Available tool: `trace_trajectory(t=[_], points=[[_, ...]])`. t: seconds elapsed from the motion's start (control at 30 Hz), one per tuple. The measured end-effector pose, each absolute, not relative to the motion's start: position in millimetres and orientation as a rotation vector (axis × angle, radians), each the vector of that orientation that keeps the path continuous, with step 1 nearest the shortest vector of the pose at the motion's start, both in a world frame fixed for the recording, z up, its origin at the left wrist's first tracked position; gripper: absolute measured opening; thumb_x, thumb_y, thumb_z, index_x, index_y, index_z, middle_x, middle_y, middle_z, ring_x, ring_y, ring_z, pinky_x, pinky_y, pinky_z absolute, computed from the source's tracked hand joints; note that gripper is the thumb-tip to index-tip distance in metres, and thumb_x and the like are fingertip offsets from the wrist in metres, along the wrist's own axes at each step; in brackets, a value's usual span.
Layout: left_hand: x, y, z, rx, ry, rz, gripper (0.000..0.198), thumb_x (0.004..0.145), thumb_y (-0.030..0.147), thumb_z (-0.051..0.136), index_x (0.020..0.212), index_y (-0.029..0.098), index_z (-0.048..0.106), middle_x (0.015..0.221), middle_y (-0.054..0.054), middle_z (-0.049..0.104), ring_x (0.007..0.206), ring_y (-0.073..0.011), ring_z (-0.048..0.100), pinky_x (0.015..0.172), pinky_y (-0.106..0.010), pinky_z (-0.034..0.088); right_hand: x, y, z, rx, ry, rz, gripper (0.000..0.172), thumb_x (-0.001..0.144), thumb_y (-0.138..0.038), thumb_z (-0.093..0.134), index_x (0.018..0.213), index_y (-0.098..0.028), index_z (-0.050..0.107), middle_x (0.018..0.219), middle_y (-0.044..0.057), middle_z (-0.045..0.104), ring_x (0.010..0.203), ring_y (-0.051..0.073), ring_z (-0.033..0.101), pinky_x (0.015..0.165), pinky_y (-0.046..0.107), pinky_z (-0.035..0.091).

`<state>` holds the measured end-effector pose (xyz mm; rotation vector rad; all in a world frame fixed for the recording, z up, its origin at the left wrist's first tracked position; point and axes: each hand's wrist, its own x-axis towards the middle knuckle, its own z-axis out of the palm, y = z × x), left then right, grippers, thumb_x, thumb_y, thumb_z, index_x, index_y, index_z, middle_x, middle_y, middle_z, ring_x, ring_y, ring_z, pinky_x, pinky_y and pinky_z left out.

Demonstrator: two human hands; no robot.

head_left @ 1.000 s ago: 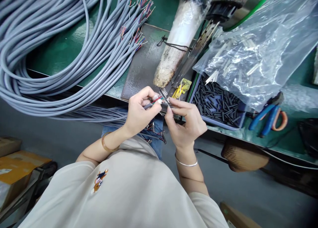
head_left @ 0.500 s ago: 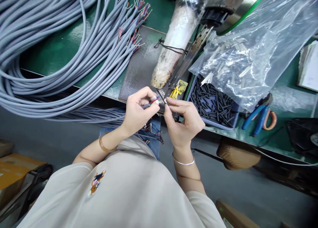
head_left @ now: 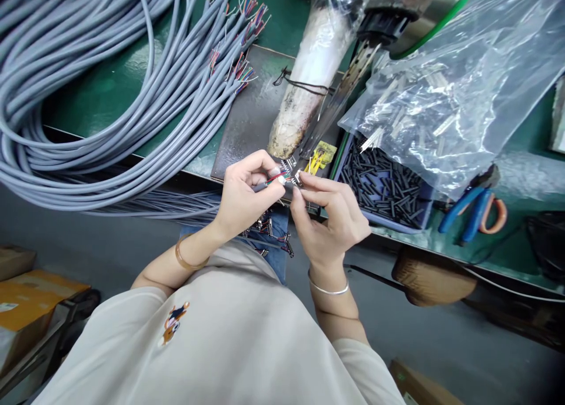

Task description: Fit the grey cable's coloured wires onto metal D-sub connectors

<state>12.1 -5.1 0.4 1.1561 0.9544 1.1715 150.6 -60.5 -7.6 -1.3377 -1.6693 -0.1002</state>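
My left hand (head_left: 242, 196) pinches the stripped end of a grey cable (head_left: 263, 186), whose red and green wires stick out toward the right. My right hand (head_left: 329, 216) is closed in a pinch on a small metal connector (head_left: 295, 176), held against those wire ends. Both hands meet just in front of the bench edge, below a dark metal plate (head_left: 251, 113). Several small connectors (head_left: 276, 231) lie on my lap beneath the hands.
A big bundle of grey cables (head_left: 88, 87) covers the green bench at the left. A plastic-wrapped machine arm (head_left: 309, 75) reaches down over the plate. A blue tray of black tubing pieces (head_left: 384, 187), a clear bag of parts (head_left: 459, 93) and blue-handled pliers (head_left: 468, 208) lie to the right.
The hands stay together at the same spot, with only slight finger shifts at the wire ends. The view has drifted a little.
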Motion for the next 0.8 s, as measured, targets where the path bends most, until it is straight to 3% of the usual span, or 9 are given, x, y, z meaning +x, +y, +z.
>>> trace_trajectory(t=[0.07,0.13,0.23,0.3,0.4,0.5,0.8], points=[[10.6,-4.0,-1.3,1.130,0.948,1.123,0.013,0.067,0.009,0.066,0.067,0.017,0.056,0.067,0.003,0.055,0.058,-0.0050,0.047,0.053,-0.016,0.039,152.7,-63.3,-10.7,-1.337,-1.655,-0.047,0.015,0.088,-0.011,0.072,0.093,-0.024,0.066,0.105,0.002,0.080,0.088,0.017,0.078,0.075,0.027,0.063],[9.1,-4.4,-3.0,1.112,0.952,1.093,0.012,0.066,0.009,0.066,0.066,0.017,0.056,0.067,0.003,0.056,0.058,-0.0050,0.046,0.051,-0.016,0.036,156.2,-65.5,-13.5,-1.329,-1.561,0.018,0.014,0.091,-0.013,0.069,0.098,-0.025,0.070,0.092,-0.001,0.080,0.073,0.014,0.076,0.061,0.024,0.060],[7.5,-7.4,-3.8,1.104,0.957,1.053,0.014,0.065,0.010,0.067,0.065,0.017,0.055,0.067,0.003,0.055,0.056,-0.0040,0.042,0.049,-0.016,0.031,161.7,-66.5,-14.6,-1.169,-1.265,-0.088,0.009,0.095,-0.027,0.067,0.101,-0.028,0.074,0.060,-0.007,0.064,0.039,0.009,0.054,0.038,0.023,0.043],[6.9,-10.1,-3.3,1.105,0.949,1.029,0.016,0.066,0.011,0.069,0.066,0.017,0.054,0.067,0.003,0.054,0.055,-0.0035,0.042,0.049,-0.016,0.030,163.5,-66.9,-13.2,-1.077,-1.156,-0.149,0.016,0.095,-0.032,0.066,0.110,-0.030,0.072,0.054,-0.009,0.057,0.032,0.008,0.044,0.034,0.024,0.040],[6.4,-13.6,-2.4,1.092,0.932,1.013,0.014,0.068,0.014,0.070,0.068,0.016,0.055,0.068,0.003,0.054,0.056,-0.0035,0.044,0.050,-0.016,0.033,162.6,-70.4,-11.8,-1.208,-1.256,-0.075,0.026,0.097,-0.020,0.062,0.120,-0.030,0.065,0.073,-0.007,0.072,0.048,0.012,0.066,0.053,0.028,0.061],[6.4,-15.4,-2.0,1.087,0.911,1.020,0.012,0.069,0.014,0.068,0.070,0.016,0.056,0.070,0.003,0.056,0.057,-0.0034,0.047,0.053,-0.015,0.037,159.3,-74.8,-13.1,-1.343,-1.517,-0.106,0.018,0.091,-0.013,0.068,0.105,-0.025,0.066,0.094,-0.001,0.080,0.081,0.017,0.079,0.078,0.032,0.067],[8.6,-9.3,-2.3,1.113,0.901,1.115,0.011,0.068,0.009,0.065,0.068,0.016,0.056,0.069,0.004,0.057,0.059,-0.0039,0.052,0.056,-0.014,0.043,151.6,-67.2,-16.9,-1.346,-1.588,0.047,0.013,0.090,-0.014,0.068,0.090,-0.024,0.060,0.106,0.004,0.081,0.092,0.018,0.079,0.077,0.030,0.065]])
